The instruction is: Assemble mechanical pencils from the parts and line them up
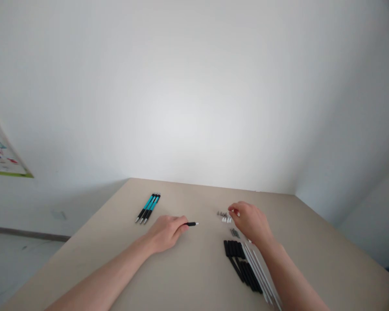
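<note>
My left hand (168, 232) is closed around a partly built pen (191, 223); its black end and a thin white tip stick out to the right, and the rest is hidden in the fingers. My right hand (251, 219) hovers at the small parts, thumb and forefinger pinched together; what they hold, if anything, is too small to make out. Beside those fingertips lie several metal pen tips (222, 214) and small white plastic pieces (226, 220). Closer to me are some springs (235, 233).
Black pen grips and tubes (246, 268) lie in rows at the front right, alongside thin white refills (259, 272) partly behind my right forearm. Three teal and black pens (148, 208) rest at the table's back left. A white wall (194, 108) rises behind the beige table (188, 276).
</note>
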`<state>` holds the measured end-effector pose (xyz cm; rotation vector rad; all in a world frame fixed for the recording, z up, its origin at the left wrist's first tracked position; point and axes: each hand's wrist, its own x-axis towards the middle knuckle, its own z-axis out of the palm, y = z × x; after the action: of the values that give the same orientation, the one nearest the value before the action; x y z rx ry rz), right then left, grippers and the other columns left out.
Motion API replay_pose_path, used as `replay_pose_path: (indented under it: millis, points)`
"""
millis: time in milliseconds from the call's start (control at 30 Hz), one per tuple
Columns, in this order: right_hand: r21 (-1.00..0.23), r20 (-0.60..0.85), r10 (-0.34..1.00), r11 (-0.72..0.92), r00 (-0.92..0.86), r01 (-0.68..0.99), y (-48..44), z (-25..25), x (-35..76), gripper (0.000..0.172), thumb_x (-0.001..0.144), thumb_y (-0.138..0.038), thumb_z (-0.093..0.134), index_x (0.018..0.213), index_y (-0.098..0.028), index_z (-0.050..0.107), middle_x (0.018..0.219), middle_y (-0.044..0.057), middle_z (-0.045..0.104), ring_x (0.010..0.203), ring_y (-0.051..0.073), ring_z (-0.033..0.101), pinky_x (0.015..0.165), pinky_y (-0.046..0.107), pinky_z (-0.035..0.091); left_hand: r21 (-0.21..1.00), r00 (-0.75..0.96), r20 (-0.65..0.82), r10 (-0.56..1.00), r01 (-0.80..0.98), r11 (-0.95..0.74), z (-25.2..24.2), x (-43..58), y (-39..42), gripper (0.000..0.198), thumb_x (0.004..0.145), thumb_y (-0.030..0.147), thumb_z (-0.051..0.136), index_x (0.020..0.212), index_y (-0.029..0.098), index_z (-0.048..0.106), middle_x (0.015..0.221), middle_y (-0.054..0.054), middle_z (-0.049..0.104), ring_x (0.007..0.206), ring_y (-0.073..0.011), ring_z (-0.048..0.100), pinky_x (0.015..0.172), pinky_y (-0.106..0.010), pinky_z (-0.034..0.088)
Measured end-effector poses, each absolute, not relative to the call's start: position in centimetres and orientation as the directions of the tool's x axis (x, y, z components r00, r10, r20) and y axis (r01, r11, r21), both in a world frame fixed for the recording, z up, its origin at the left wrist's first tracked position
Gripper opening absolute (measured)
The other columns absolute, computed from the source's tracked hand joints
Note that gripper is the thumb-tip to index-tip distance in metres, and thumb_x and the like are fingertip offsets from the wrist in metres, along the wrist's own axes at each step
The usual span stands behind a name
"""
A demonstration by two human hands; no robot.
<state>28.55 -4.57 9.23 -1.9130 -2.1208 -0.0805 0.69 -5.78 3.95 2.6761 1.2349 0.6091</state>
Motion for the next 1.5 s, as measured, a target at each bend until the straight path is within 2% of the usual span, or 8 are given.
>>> replay_pose_path:
  millis: [333, 533, 633, 1000, 1300, 1400, 1500]
  points:
    - [-0.16, 0.269, 0.959, 0.141, -0.094, 0.977, -4.7, 8.5, 27.9, 0.023, 0.087, -0.024, 0.047, 0.087, -0.023, 0.07, 0.09, 0.003, 0.068, 0.084, 0.018, 0.062, 0.067, 0.026, 0.041, 0.516, 0.321, 0.271, 0.907, 0.747, -0.419, 3.9, 0.6, -5.0, 0.035, 0.096, 0.041, 0.028, 0.076, 0.019, 0.047, 0.053, 0.004, 0.041, 0.052, -0.0135, 0.045, 0.052, -0.023, 0.023]
    - [-0.19, 0.372, 0.908, 0.279, -0.194, 0.941, -4.0, 6.8, 28.1, 0.021, 0.084, -0.022, 0.051, 0.093, -0.017, 0.07, 0.095, 0.008, 0.069, 0.093, 0.024, 0.058, 0.085, 0.033, 0.042, 0.643, 0.361, 0.261, 0.895, 0.627, -0.44, 3.6, 0.1, -4.3, 0.037, 0.094, 0.044, 0.032, 0.07, 0.018, 0.043, 0.054, 0.006, 0.036, 0.052, -0.0111, 0.038, 0.052, -0.022, 0.022]
    - [-0.195, 0.403, 0.876, 0.366, -0.266, 0.91, -3.6, 6.0, 27.6, 0.022, 0.084, -0.021, 0.052, 0.097, -0.017, 0.07, 0.099, 0.008, 0.069, 0.092, 0.024, 0.058, 0.086, 0.036, 0.042, 0.694, 0.397, 0.244, 0.885, 0.566, -0.445, 3.7, -0.2, -4.2, 0.039, 0.094, 0.046, 0.032, 0.069, 0.017, 0.042, 0.056, 0.005, 0.036, 0.053, -0.0103, 0.035, 0.051, -0.021, 0.023]
    - [-0.203, 0.34, 0.889, 0.387, -0.306, 0.9, -2.5, 4.8, 26.2, 0.023, 0.08, -0.013, 0.053, 0.092, -0.019, 0.072, 0.091, 0.008, 0.071, 0.09, 0.022, 0.058, 0.083, 0.033, 0.042, 0.694, 0.471, 0.163, 0.867, 0.57, -0.44, 4.6, -0.3, -4.5, 0.038, 0.093, 0.044, 0.035, 0.071, 0.016, 0.049, 0.055, 0.004, 0.045, 0.053, -0.0105, 0.039, 0.051, -0.021, 0.025]
    - [-0.207, 0.359, 0.879, 0.404, -0.315, 0.891, -2.1, 4.6, 26.1, 0.02, 0.079, -0.01, 0.054, 0.081, -0.02, 0.071, 0.083, 0.005, 0.071, 0.085, 0.024, 0.056, 0.078, 0.036, 0.043, 0.658, 0.467, 0.182, 0.865, 0.596, -0.46, 4.4, -0.3, -4.4, 0.036, 0.092, 0.043, 0.037, 0.074, 0.016, 0.053, 0.054, 0.005, 0.041, 0.052, -0.0101, 0.037, 0.05, -0.02, 0.023]
    - [-0.305, 0.471, 0.82, 0.497, -0.325, 0.813, -3.0, 5.4, 25.3, 0.016, 0.083, -0.015, 0.054, 0.082, -0.019, 0.069, 0.083, 0.006, 0.07, 0.086, 0.023, 0.057, 0.079, 0.037, 0.046, 0.639, 0.477, 0.196, 0.857, 0.6, -0.481, 4.5, -0.2, -4.5, 0.036, 0.093, 0.041, 0.037, 0.073, 0.016, 0.053, 0.055, 0.005, 0.041, 0.052, -0.0101, 0.037, 0.05, -0.02, 0.023]
    - [-0.456, 0.591, 0.746, 0.622, -0.306, 0.636, -4.6, 6.2, 23.8, 0.014, 0.086, -0.02, 0.053, 0.085, -0.021, 0.067, 0.085, 0.006, 0.069, 0.087, 0.022, 0.058, 0.077, 0.035, 0.048, 0.61, 0.498, 0.214, 0.84, 0.604, -0.513, 4.8, -0.2, -4.6, 0.036, 0.093, 0.041, 0.036, 0.073, 0.016, 0.054, 0.056, 0.004, 0.042, 0.053, -0.0104, 0.038, 0.052, -0.021, 0.025]
